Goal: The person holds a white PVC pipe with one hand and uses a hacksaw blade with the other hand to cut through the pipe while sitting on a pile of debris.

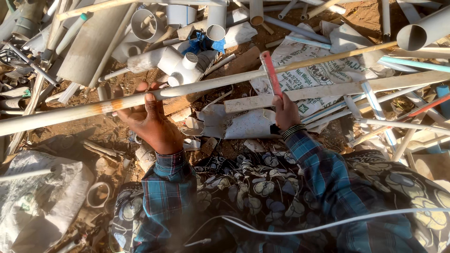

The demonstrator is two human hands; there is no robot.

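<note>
My left hand [147, 117] grips a long pale plastic pipe [211, 83] that runs across the view from lower left to upper right, thumb over the top. My right hand [286, 111] holds a red-framed hacksaw [271, 75] upright, its blade end resting against the pipe just right of centre. Both sleeves are blue plaid, and dark bangles circle the right wrist. A patterned black-and-white cloth [262, 187] covers my lap below.
Heaps of cut white and grey pipes [154, 28] and pipe fittings [183, 65] lie on brown dirt. A printed white sack [311, 75] sits behind the saw, another sack [42, 197] at lower left. Thin tubes and flat strips [389, 122] pile at right. A white cable [328, 225] crosses my lap.
</note>
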